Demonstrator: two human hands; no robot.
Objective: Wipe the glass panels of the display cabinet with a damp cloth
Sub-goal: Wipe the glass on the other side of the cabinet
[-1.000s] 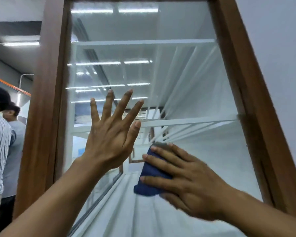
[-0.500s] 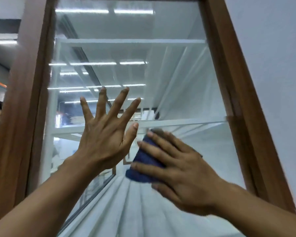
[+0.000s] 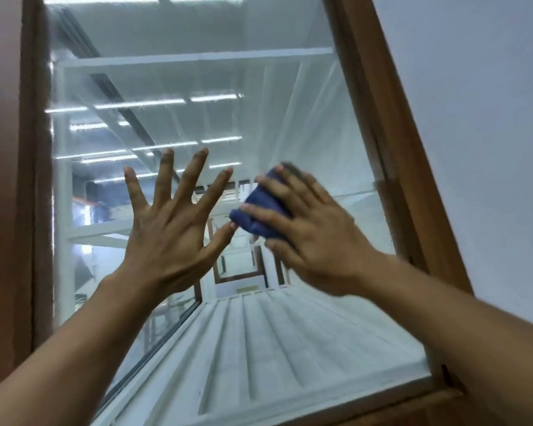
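Cloth [image 3: 263, 210] bunched, long axis slanting up-right, pressed to glass panel [image 3: 197, 87] by straight-fingered right hand [image 3: 314, 238]; left hand [image 3: 170, 229] splayed, released; white shelves [image 3: 197, 59] inside.

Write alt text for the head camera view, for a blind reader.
A person's right hand presses a blue cloth against a wood-framed glass panel, while the left hand is raised beside it, fingers spread. White shelves show behind the glass.
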